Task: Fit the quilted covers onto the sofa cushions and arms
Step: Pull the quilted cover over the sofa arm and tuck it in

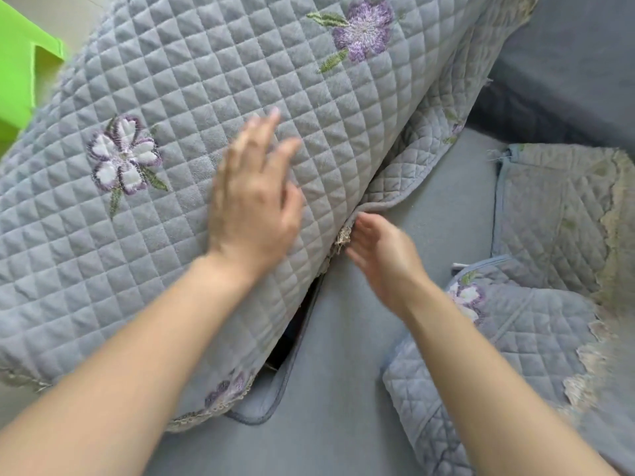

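My left hand point(252, 201) flat and my right hand point(381, 250) open, neither grip holding, I smooth the grey-blue quilted flower-embroidered cover point(192, 97) at centre frame; folded lace-edged quilted covers point(536, 324) at lower right remain unfitted.

One head-worn wide-angle camera looked forward and steeply down, close over both forearms, onto the quilted cover point(178, 108) and the sofa seat point(343, 389).

bright, even daylight, soft shadows; both hands motion-blurred, edges bowed by wide-angle lens
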Demonstrator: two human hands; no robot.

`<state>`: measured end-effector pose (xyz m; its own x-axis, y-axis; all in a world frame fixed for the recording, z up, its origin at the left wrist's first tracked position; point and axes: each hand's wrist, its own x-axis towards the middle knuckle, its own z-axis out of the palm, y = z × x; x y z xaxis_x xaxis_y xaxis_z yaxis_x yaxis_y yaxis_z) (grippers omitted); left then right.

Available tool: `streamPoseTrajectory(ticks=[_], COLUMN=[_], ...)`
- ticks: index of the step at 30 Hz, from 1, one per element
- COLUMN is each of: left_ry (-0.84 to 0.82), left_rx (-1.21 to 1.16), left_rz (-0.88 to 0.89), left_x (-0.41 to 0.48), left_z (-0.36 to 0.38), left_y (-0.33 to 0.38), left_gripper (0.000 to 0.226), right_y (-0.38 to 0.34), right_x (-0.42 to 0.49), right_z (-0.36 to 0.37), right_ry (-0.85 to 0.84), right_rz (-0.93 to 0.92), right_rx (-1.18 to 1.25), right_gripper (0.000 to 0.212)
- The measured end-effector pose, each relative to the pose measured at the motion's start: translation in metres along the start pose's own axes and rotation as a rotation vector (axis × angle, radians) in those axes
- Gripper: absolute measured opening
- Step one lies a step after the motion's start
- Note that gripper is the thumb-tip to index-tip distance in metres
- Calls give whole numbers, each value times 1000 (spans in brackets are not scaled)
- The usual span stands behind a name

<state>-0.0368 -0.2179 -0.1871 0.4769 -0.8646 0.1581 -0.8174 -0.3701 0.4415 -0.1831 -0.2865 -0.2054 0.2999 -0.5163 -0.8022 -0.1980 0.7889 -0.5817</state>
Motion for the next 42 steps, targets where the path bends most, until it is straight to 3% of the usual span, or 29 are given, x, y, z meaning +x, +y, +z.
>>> streamPoseTrajectory(ticks=[3, 5, 6, 7, 9, 11, 14, 18, 20, 23, 28, 32, 33, 37, 42], left_ry=[-39, 1, 19, 36, 45, 43, 25, 36, 43, 63, 86, 64, 60, 75, 70], left_rx=[124, 158, 159, 158, 168, 188, 224, 275, 294, 301, 309, 286, 287, 304, 325], left_rz=[-91, -70, -60, -54, -46, -40, -34, -28, -23, -6, 12, -24, -24, -8, 2], left_x=[16, 13, 13, 11, 14, 14, 14, 14, 14, 14, 17, 15, 15, 16, 14], left_z=[5, 10, 12, 13, 14, 15, 16, 19, 18, 19, 24, 18, 18, 20, 22], left_y=[-15, -16, -17, -16, -19, -19, -19, -19, -18, -17, -21, -16, -16, -18, -18], left_gripper=[51, 51, 50, 50, 50, 51, 52, 53, 53, 53, 54, 55, 55, 55, 55], right_y=[9, 3, -1, -3, -8, -3, -1, 6, 14, 22, 17, 7, 6, 11, 25], right_x=[2, 4, 4, 5, 4, 6, 10, 27, 31, 46, 63, 45, 44, 43, 60], right_z=[15, 14, 12, 8, 16, 21, 20, 27, 36, 31, 38, 24, 17, 18, 34], right_ry=[60, 286, 413, 439, 233, 48, -14, -89, -78, 91, 60, 251, 258, 29, 137], right_rz=[60, -90, -143, -158, -90, 3, 43, 66, 55, 98, 176, 134, 72, -13, 22], right_rx=[-34, -200, -221, -164, 94, 200, 222, 226, 221, 304, 295, 119, 158, 416, 349], right_gripper=[31, 27, 33, 35, 29, 32, 59, 64, 65, 61, 72, 48, 46, 57, 57])
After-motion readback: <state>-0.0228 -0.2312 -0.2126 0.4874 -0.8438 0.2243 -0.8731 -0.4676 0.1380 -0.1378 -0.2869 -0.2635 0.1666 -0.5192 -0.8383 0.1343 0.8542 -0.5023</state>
